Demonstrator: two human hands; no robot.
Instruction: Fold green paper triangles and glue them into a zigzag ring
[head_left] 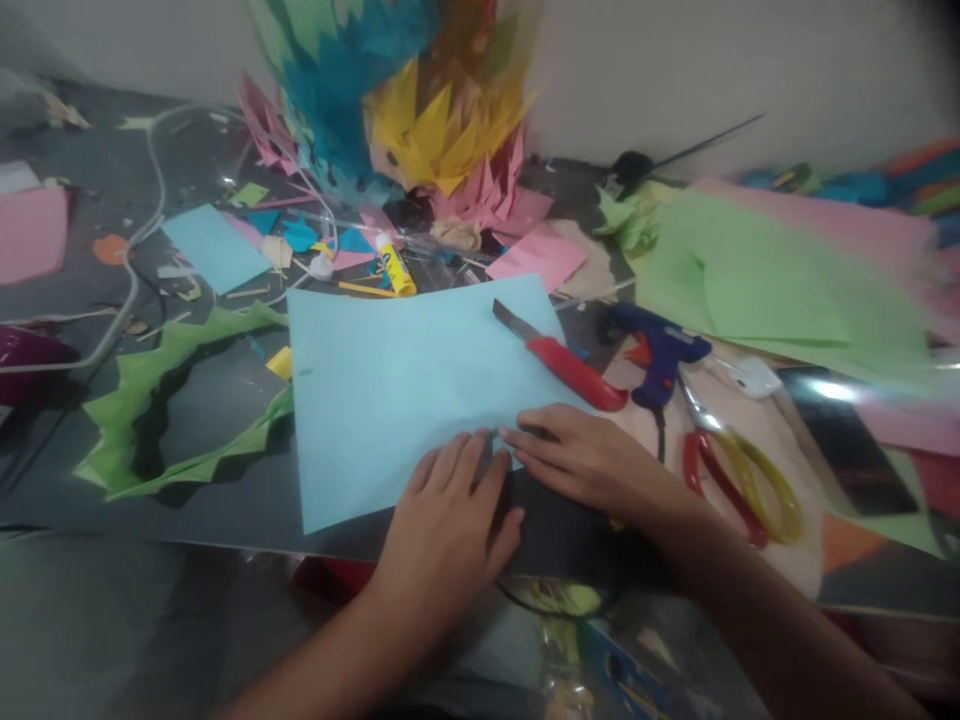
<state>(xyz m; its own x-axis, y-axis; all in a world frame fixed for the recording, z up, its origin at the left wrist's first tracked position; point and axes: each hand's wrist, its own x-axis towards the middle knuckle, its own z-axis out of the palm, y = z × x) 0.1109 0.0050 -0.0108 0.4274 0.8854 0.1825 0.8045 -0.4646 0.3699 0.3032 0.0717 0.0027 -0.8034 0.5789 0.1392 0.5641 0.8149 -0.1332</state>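
Note:
A light blue sheet of paper (375,390) lies flat near the table's front edge. My left hand (454,505) rests on its lower edge, palm down with the fingers stretched out. Just right of it, my right hand (577,455) touches the paper's lower right edge, its fingers extended. On the sheet's right side lies a red-handled utility knife (574,370), blade pointing up and left. A zigzag-cut green paper strip (124,420) forms a loop left of the sheet.
A blue glue gun (660,355), scissors (742,480) and a dark phone (847,440) lie to the right. Behind the sheet are a yellow glue stick (396,266) and a tall colourful paper construction (420,120). Green sheets (780,280) cover the back right; a white cable (154,170) loops at left.

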